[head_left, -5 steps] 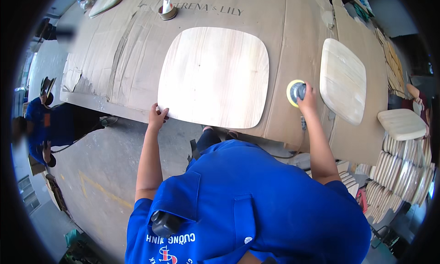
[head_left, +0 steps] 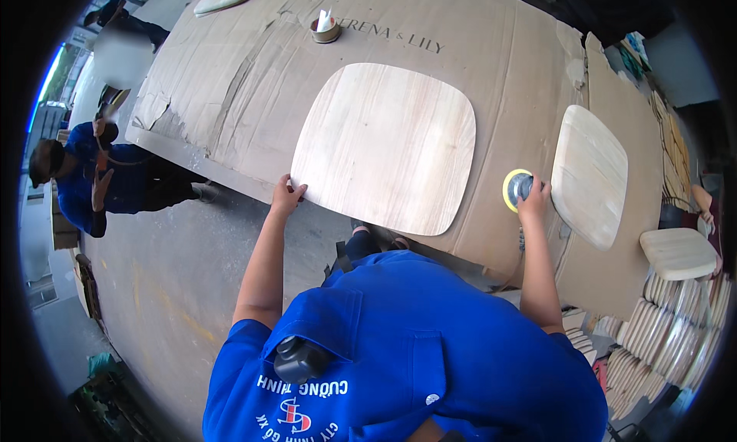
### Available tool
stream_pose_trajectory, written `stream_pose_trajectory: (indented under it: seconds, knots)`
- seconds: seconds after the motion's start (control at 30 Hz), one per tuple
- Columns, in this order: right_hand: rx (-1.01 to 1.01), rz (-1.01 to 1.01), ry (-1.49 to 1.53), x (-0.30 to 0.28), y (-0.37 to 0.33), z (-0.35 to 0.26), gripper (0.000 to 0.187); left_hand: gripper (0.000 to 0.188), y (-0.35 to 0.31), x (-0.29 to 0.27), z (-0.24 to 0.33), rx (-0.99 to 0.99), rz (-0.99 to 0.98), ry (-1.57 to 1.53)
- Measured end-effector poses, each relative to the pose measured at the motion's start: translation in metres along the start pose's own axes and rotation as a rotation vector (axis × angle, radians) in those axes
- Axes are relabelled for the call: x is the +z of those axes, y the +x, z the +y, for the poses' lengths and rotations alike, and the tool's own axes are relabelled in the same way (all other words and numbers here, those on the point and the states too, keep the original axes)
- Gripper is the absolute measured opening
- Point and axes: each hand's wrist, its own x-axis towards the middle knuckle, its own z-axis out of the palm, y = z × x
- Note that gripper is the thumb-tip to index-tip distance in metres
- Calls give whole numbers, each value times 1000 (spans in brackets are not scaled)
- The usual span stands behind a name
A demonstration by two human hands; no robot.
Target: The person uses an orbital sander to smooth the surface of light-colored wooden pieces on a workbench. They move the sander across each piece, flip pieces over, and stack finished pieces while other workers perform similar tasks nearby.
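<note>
A pale wooden seat panel (head_left: 384, 146) with rounded corners lies flat on the cardboard-covered table (head_left: 230, 127). At its near left corner, my left hand (head_left: 287, 195) grips the edge, fingers bent against it. To the right of the panel, my right hand (head_left: 534, 201) is closed around a round sander (head_left: 519, 188) with a yellow pad rim and a dark body. The sander is on its side or tilted, apart from the panel; its underside is partly hidden. A second wooden panel (head_left: 589, 177) lies just right of my right hand.
A small round tin (head_left: 325, 32) with white pieces in it stands beyond the panel. Stacked wooden panels (head_left: 668, 327) stand at the right, with a loose panel (head_left: 677, 254) on top. A co-worker in blue (head_left: 84, 162) is at the left. The table's near edge runs before me.
The whole view has shifted, so the table and panels appear lower and farther right. Both hands keep about the same places beside the panel and on the sander.
</note>
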Motion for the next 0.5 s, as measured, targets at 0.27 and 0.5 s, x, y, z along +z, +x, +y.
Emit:
stream_pose_trajectory:
  seconds: [0.27, 0.5]
  knots:
    - [59, -73, -103, 1, 12, -37, 68, 74, 15, 25, 32, -6, 240, 137]
    - [-437, 161, -352, 24, 4, -67, 73, 74, 12, 21, 51, -88, 192, 138]
